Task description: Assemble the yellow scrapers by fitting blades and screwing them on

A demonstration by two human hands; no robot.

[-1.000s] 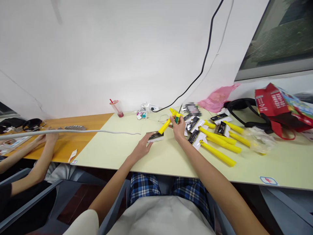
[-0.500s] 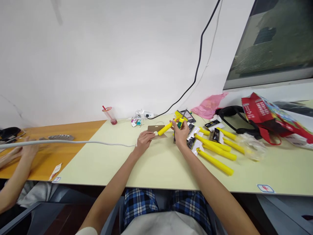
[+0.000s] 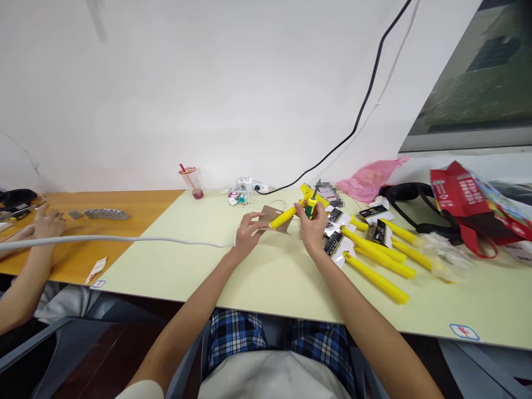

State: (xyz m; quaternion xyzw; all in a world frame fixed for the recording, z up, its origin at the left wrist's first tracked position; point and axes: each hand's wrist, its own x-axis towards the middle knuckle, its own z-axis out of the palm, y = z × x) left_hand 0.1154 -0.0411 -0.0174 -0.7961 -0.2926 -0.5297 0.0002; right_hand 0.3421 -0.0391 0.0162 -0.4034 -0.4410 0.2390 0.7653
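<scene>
Hands close but apart: right hand (image 3: pixel 311 223) clamped on a yellow-handled tool (image 3: pixel 283 218), left hand (image 3: pixel 248 237) steadying a brown cardboard backing card (image 3: pixel 272 216) beside it; more yellow-handled tools (image 3: pixel 376 278) lie spread on the pale laminate table (image 3: pixel 166 266).

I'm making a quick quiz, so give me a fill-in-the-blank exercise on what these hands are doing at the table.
The tool in the right hand has a ____ handle.
The card touching the left hand is ____.
The plastic bag near the wall is ____.
The cup holds a ____ straw.

Missing words: yellow; brown; pink; red.
</scene>
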